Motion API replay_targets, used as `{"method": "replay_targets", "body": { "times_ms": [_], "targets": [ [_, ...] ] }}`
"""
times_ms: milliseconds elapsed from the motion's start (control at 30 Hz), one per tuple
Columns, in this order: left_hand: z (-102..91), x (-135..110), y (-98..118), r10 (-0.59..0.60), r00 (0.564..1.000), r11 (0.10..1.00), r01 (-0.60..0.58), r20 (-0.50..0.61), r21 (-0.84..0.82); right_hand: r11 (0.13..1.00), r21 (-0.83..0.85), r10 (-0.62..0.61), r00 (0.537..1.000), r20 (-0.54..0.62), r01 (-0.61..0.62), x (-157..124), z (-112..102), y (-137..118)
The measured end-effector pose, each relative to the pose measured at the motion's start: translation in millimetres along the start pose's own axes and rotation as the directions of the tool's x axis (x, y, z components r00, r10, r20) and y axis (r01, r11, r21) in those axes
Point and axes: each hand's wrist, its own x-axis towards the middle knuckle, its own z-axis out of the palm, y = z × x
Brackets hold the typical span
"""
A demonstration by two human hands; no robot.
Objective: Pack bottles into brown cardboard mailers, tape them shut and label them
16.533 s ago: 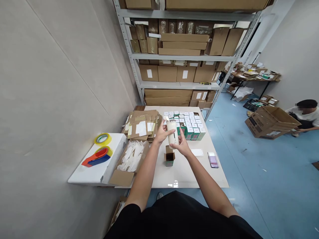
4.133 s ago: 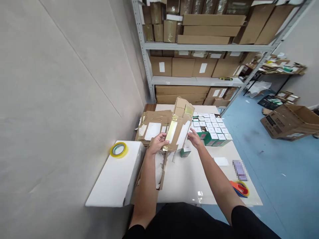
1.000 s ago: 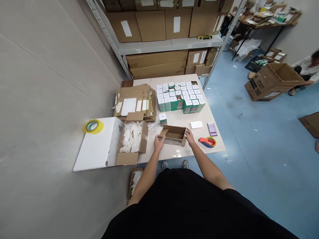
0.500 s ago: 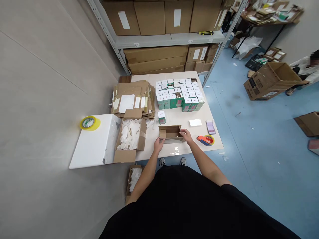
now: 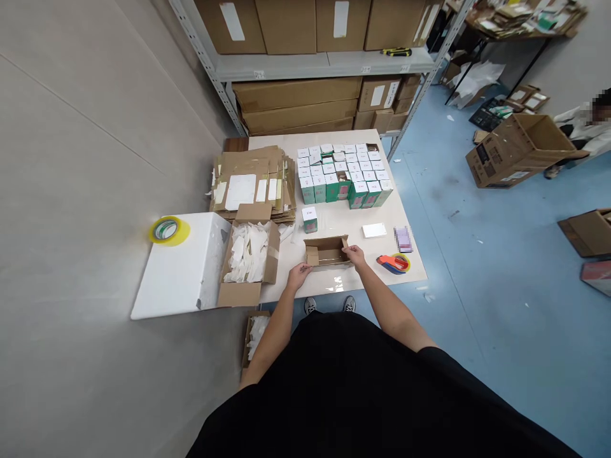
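Observation:
An open cardboard box [image 5: 329, 261] lies near the front edge of the table, its inside bare to view. My left hand [image 5: 299, 275] is closed on its near left corner, fingertips pinching the edge. At the right end, my right hand [image 5: 354, 255] pinches the upper edge of the side. Just behind the box stands a single green and white carton [image 5: 310, 219]. To the right lie a white box [image 5: 374, 230], a purple pad [image 5: 403, 240] and an orange and blue tape dispenser [image 5: 393, 263].
Rows of green and white cartons [image 5: 329, 186] fill the back of the table [image 5: 267, 137]. On the left are flattened cardboard [image 5: 260, 168], a box of white paper [image 5: 248, 254] and yellow tape [image 5: 168, 230] on a white block [image 5: 176, 273]. A person [image 5: 587, 127] is far right beside a large box [image 5: 506, 152].
My left hand has shifted slightly left and down along the box's near corner. The box's near side looks tilted a little differently. The whole view has moved slightly.

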Motion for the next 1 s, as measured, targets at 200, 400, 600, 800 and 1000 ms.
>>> {"method": "replay_targets", "body": {
  "times_ms": [200, 400, 600, 800, 1000],
  "targets": [
    [-6.1, 2, -6, 0.006, 0.996, 0.999, -0.002, 0.088, -0.046, 0.998, -0.056, -0.022, 1.000, -0.005, 0.022, -8, 8, 7],
    [-6.8, 6, -3, 0.006, 0.999, 0.993, -0.010, 0.031, 0.121, 0.998, -0.063, 0.010, 1.000, 0.001, -0.010, -24, -8, 7],
    [7.9, 9, 4, 0.011, 0.991, 0.966, 0.024, -0.135, 0.259, 0.994, 0.097, -0.045, 0.999, 0.006, 0.044, -49, -18, 25],
    [8.7, 12, 14, 0.040, 0.982, 0.958, 0.014, -0.183, 0.288, 0.986, -0.162, -0.064, 0.979, -0.193, 0.032, -38, -5, 39],
    [-5.0, 26, 26, 0.173, 0.985, 0.907, -0.158, -0.004, 0.391, 0.948, -0.317, -0.074, 0.965, -0.250, -0.009, -38, -3, 38]
  ]
}}
